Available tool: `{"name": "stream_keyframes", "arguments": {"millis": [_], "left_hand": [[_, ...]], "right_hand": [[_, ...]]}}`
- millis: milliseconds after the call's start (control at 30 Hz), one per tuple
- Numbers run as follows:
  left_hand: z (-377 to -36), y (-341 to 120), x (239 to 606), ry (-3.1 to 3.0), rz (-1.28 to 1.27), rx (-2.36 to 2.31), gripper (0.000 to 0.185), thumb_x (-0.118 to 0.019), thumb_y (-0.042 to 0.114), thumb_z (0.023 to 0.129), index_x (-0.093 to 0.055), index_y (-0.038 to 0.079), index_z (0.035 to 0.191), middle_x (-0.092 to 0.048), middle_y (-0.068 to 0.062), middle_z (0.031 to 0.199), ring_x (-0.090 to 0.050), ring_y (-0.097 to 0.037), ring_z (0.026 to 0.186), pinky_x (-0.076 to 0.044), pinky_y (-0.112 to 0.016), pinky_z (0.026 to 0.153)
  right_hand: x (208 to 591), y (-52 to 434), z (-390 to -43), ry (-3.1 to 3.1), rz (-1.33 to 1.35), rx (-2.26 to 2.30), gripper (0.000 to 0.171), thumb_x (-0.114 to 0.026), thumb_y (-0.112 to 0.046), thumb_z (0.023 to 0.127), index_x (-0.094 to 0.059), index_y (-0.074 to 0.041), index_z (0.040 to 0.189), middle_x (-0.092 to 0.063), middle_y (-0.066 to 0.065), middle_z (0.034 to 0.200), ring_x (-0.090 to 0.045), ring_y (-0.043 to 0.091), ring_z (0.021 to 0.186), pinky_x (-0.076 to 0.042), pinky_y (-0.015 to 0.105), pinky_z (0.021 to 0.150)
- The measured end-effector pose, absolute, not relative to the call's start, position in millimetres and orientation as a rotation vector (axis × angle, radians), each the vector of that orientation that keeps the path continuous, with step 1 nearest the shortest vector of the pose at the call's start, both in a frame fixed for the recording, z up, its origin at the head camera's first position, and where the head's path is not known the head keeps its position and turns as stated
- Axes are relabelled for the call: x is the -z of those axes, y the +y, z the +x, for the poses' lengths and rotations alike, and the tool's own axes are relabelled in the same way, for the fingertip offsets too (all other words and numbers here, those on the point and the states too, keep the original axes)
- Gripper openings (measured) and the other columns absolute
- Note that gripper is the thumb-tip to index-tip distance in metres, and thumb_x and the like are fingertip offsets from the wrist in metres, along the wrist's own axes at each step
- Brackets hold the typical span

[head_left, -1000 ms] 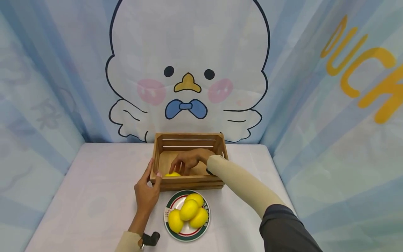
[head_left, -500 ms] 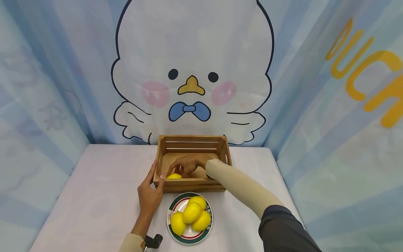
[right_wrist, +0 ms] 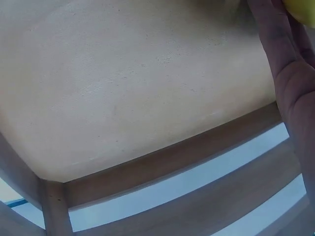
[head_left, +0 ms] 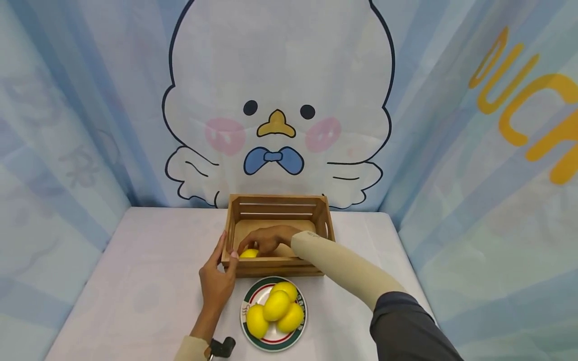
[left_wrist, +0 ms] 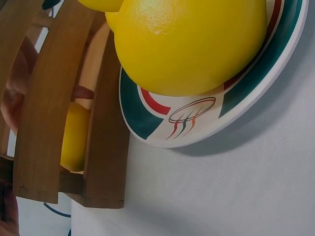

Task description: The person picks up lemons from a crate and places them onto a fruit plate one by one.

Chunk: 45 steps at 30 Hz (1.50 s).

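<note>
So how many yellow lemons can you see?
5. Four round yellow lemons piled on the striped plate; one yellow lemon in the wooden crate under the right hand. More may hide.

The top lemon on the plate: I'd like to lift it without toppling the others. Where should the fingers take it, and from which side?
Grip the top lemon across its rounded sides, coming straight down from above. It sits highest on the pile, resting on the other lemons on the plate, so its upper half is free, and a sideways reach would likely nudge those beneath.
</note>
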<state>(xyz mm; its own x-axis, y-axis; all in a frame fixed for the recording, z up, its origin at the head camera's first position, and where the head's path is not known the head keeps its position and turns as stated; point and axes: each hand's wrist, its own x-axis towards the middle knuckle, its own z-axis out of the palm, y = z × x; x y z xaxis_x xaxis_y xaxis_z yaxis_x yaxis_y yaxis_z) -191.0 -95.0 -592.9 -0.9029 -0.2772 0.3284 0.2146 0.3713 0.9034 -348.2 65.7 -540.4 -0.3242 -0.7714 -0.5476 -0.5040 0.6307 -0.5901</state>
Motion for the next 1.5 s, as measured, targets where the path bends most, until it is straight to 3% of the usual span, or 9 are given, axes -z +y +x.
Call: {"name": "stream_keyframes", "arguments": {"millis": [200,433,667,900,1267,1500], "left_hand": [[-189,-92,596,-2.211,0.052,1.551,0.064,-0.069,0.01,0.103,-0.047,0.023,0.162,-0.052,-0.001,0.163,-0.056,-0.032,0.146,-0.046,-0.048,0.117],[-189,-89,595,-2.205,0.042,1.546,0.061,-0.067,0.01,0.104,-0.048,0.021,0.161,-0.052,0.0,0.162,-0.055,-0.03,0.146,-0.046,-0.045,0.116],[-195,-93,593,-2.178,0.029,1.527,0.062,-0.07,0.009,0.102,-0.049,0.02,0.16,-0.054,-0.001,0.161,-0.057,-0.03,0.145,-0.047,-0.04,0.114],[-196,-94,596,-2.189,0.024,1.539,0.061,-0.068,0.015,0.105,-0.048,0.022,0.161,-0.053,0.0,0.162,-0.056,-0.03,0.146,-0.046,-0.039,0.116],[-200,-95,594,-2.168,0.018,1.527,0.059,-0.067,0.014,0.104,-0.05,0.018,0.16,-0.055,-0.001,0.16,-0.059,-0.03,0.143,-0.049,-0.043,0.114],[-201,-94,595,-2.176,0.027,1.527,0.058,-0.068,0.014,0.104,-0.051,0.016,0.159,-0.056,-0.001,0.16,-0.06,-0.03,0.141,-0.051,-0.045,0.113]], "right_hand": [[541,73,-348,2.028,-1.001,0.419,0.06,-0.07,0.009,0.093,-0.07,-0.029,0.139,-0.065,0.001,0.143,-0.06,0.016,0.122,-0.056,0.03,0.107],[528,80,-350,2.11,-1.001,0.435,0.057,-0.079,-0.004,0.091,-0.069,-0.033,0.139,-0.065,0.0,0.14,-0.061,0.02,0.125,-0.059,0.03,0.101],[494,79,-352,2.164,-1.165,0.446,0.057,-0.081,-0.003,0.092,-0.067,-0.023,0.144,-0.066,0.0,0.142,-0.063,0.02,0.126,-0.057,0.042,0.111],[472,88,-347,2.222,-1.249,0.472,0.06,-0.082,-0.006,0.092,-0.064,-0.017,0.148,-0.066,0.0,0.143,-0.062,0.015,0.124,-0.057,0.032,0.109],[447,106,-317,2.396,-1.241,0.631,0.057,-0.083,-0.009,0.09,-0.068,-0.023,0.143,-0.067,-0.001,0.134,-0.061,0.013,0.114,-0.058,0.026,0.1],[437,124,-299,2.442,-1.212,0.795,0.058,-0.08,-0.01,0.09,-0.067,-0.027,0.144,-0.065,-0.001,0.13,-0.06,0.014,0.112,-0.06,0.03,0.098]]}}
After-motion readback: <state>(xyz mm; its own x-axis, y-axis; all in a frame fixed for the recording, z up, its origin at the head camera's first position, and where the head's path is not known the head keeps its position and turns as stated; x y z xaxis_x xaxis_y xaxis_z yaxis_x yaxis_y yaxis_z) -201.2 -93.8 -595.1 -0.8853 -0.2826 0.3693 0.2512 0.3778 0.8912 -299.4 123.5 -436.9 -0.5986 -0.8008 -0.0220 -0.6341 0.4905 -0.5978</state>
